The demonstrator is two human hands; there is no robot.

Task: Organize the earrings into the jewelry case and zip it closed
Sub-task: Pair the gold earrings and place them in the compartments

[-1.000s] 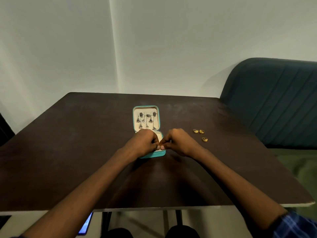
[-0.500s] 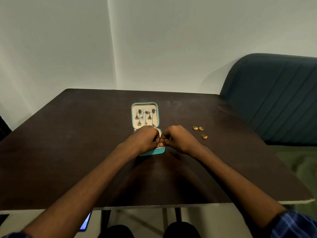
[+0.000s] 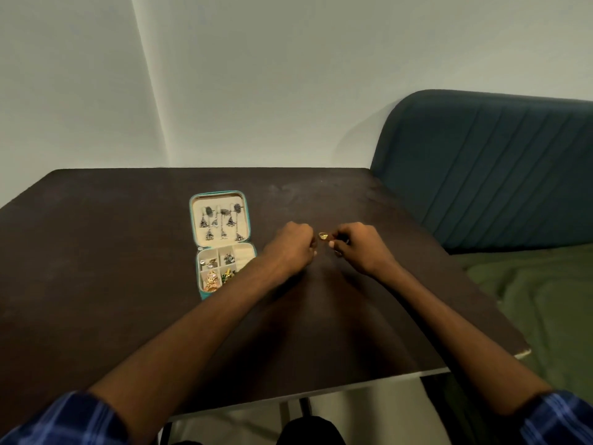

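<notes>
The teal jewelry case [image 3: 249,220] lies open on the dark table [image 3: 96,258]. Its lid holds several dark dangling earrings [image 3: 221,221], and its compartments hold gold and green pieces [image 3: 212,280]. Both hands are on the table to the right of the case. My left hand [image 3: 290,248] has its fingers curled shut. A small gold earring [image 3: 323,235] lies between the two hands. Just right of it, my right hand [image 3: 359,248] pinches its fingertips together. Whether they hold anything is hidden. My forearm crosses the case's near right corner.
A dark teal padded seat back [image 3: 497,171] stands along the table's right side, above a green cushion [image 3: 529,300]. White walls meet behind the table. The table's near edge [image 3: 321,385] runs just above my lap.
Both hands left the case's lower tray and moved right to the gold earrings. The tray's compartments are uncovered. The view has swung right, so the case sits further left.
</notes>
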